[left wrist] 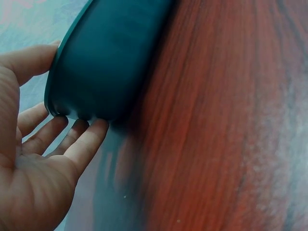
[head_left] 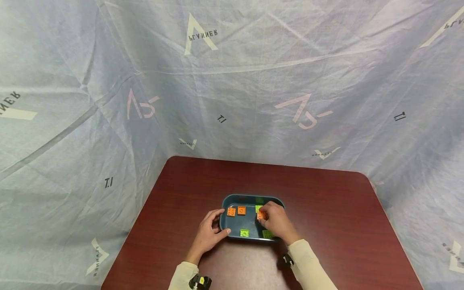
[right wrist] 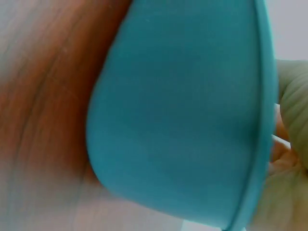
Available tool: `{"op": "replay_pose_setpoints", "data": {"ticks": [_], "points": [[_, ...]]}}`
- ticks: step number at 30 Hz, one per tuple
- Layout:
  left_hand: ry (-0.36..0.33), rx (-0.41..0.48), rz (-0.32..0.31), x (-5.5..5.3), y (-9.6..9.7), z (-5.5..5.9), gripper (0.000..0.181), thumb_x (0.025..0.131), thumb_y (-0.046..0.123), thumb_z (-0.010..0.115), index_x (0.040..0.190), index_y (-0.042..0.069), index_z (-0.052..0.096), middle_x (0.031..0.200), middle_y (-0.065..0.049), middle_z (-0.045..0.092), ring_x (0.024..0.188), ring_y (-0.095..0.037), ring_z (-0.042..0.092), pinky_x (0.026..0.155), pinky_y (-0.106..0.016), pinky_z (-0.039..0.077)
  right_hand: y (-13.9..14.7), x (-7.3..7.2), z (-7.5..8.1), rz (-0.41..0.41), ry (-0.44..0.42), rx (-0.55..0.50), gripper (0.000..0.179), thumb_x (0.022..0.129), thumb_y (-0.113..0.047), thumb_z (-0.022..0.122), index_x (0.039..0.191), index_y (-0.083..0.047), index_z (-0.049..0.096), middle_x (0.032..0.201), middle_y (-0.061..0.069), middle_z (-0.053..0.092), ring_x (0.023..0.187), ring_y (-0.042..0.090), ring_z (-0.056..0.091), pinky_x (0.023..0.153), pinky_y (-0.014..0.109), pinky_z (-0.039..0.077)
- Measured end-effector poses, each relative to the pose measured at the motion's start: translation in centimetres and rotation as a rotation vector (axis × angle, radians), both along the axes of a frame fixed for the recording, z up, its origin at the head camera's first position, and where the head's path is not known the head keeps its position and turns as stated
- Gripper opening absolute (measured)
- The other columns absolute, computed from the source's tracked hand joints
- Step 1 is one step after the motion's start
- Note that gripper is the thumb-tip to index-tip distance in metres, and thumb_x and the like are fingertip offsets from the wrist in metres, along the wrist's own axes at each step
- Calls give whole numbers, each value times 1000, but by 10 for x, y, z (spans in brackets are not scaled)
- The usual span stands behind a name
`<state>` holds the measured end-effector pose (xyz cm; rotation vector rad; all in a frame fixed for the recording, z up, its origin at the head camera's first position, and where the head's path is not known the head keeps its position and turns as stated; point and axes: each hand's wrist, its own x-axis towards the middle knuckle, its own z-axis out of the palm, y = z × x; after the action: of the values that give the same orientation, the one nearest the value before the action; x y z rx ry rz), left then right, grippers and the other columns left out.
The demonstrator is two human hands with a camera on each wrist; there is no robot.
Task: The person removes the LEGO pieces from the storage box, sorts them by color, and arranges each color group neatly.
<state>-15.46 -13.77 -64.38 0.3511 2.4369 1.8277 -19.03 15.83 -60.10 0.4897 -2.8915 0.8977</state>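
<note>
Pinching an orange block [head_left: 260, 215], right hand [head_left: 277, 219] inside tray [head_left: 236, 224], left hand [head_left: 208, 233] touching rim [left wrist: 73, 25], fingers apart, tabletop [head_left: 326, 197] all around

I have the right hand [head_left: 277, 221] pinching an orange brick [head_left: 260, 215] in the teal tray [head_left: 237, 222].
The left hand [head_left: 208, 235] holds its end; I see a studs-up orange brick [head_left: 230, 212] and upturned orange brick [head_left: 241, 210] near those fingers, a green brick [head_left: 244, 233] near the thumb, a shaded green brick [head_left: 267, 234] beside the right hand.
</note>
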Motion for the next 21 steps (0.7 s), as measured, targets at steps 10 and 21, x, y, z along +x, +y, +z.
{"op": "replay_pose_setpoints", "data": {"ticks": [10,21], "points": [[12,-4,1,-1,0,-1,75,90,20,87,156,9,51,152,-18,52,134,-35,61,92,-30,61,19,1,21,-24,-2,-42,31,84,-9,89,113,-8,79,104,1,70,80,10,59,69,28,54],[20,14,-12,0,-1,-1,75,91,15,86,156,6,50,151,-21,52,135,-41,59,93,-39,62,50,-8,32,-92,49,-52,37,85,-8,88,120,-6,77,112,7,71,88,18,68,75,36,60]]}}
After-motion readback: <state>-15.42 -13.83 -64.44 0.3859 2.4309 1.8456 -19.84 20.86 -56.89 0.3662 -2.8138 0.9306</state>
